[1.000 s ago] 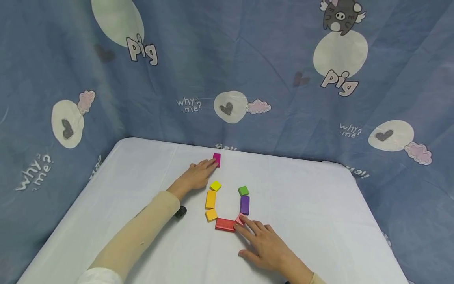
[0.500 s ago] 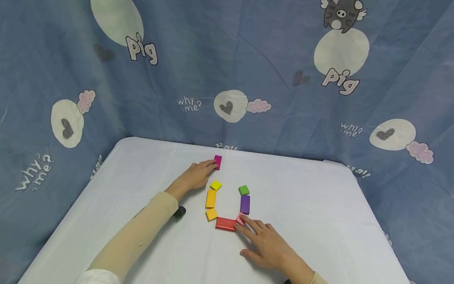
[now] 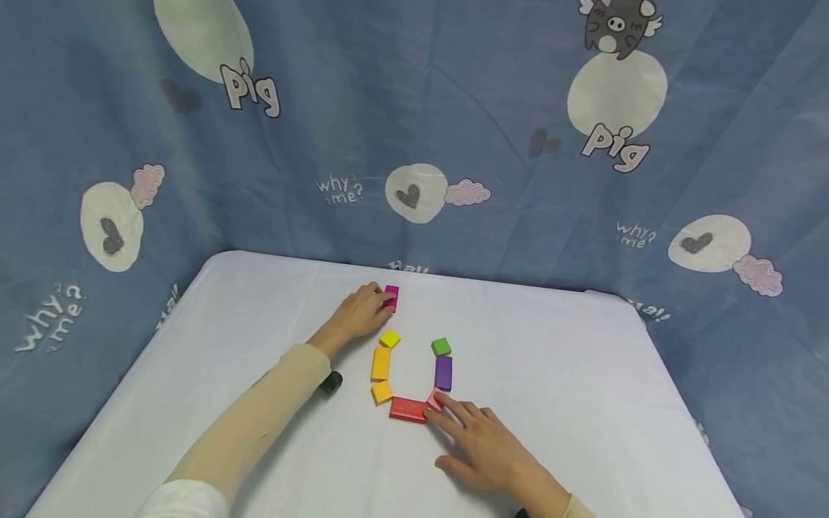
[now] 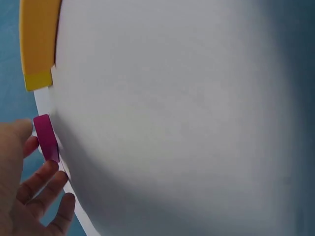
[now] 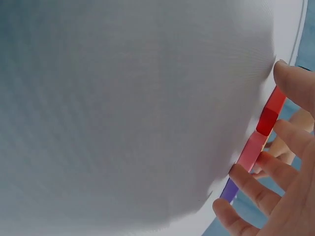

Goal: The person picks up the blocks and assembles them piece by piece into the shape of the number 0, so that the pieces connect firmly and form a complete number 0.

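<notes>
My left hand (image 3: 358, 314) grips a magenta rectangular block (image 4: 46, 135) near the table's far edge, with thumb and fingertips about it. Nearer to me, several coloured blocks lie end to end in a U that opens away from me. My right hand (image 3: 482, 446) is spread at the U's near right corner. Its fingertips touch the pink block (image 5: 252, 147) and the end of the red block (image 3: 408, 409). From there a purple block (image 3: 443, 373) and a green block (image 3: 442, 347) run up the right side. An orange-yellow square block (image 3: 382, 393), a longer one (image 3: 381, 364) and a yellow block (image 3: 390, 339) form the left side.
White cloth covers the table (image 3: 550, 360). A blue printed curtain (image 3: 492, 129) hangs behind and beside it. Under my left forearm a black object (image 3: 332, 382) shows at the wrist.
The magenta block has come slightly toward me with my left hand, and the thumb now shows beside it. My right hand keeps its place. The head view has shifted a little.
</notes>
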Available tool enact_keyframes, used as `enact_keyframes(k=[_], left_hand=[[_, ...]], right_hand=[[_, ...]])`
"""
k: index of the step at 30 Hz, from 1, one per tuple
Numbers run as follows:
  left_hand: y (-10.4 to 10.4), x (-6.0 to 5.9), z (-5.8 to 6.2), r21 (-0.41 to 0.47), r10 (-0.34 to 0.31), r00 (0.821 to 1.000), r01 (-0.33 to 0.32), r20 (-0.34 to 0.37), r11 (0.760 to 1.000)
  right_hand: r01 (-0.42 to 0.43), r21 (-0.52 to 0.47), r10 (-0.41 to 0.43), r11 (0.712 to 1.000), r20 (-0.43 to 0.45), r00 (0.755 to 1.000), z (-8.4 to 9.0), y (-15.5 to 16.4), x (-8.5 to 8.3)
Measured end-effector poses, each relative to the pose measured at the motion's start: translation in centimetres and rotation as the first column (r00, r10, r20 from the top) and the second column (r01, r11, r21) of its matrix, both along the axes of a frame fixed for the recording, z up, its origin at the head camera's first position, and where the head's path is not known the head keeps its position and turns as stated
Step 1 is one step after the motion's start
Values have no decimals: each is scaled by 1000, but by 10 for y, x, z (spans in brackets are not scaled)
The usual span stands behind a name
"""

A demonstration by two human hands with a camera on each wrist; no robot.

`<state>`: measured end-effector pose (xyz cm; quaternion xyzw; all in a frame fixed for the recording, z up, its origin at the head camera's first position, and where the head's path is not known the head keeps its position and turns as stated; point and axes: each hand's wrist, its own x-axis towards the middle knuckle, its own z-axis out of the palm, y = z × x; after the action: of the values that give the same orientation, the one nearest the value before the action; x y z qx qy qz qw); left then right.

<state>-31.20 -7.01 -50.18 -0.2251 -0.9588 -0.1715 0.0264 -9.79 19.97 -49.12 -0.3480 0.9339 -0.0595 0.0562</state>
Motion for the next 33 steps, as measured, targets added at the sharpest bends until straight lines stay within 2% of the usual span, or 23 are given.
enact_keyframes(k=[5,13,18,26,33], left_hand=[[4,-3,4,-4,37,999,-37,3,999],[7,-4,7,-37,55,998,-56,-2,998],[7,-6,8,0,30,999,-30,23,1000],[6,-5,5,109,6,994,-18,111,994],[7,-6,3,105,20,995,-31,103,994]], right_hand=[[-3,3,3,1000,-13,1000,0,1,-2],[-7,7,7,1000,-16,1000,1,2,-2],[1,12,-1,1000,-4,1000,0,2,-2],[3,22,-3,1000,16,1000,0,2,-2],[4,25,-5,1000,22,1000,0,2,-2]])
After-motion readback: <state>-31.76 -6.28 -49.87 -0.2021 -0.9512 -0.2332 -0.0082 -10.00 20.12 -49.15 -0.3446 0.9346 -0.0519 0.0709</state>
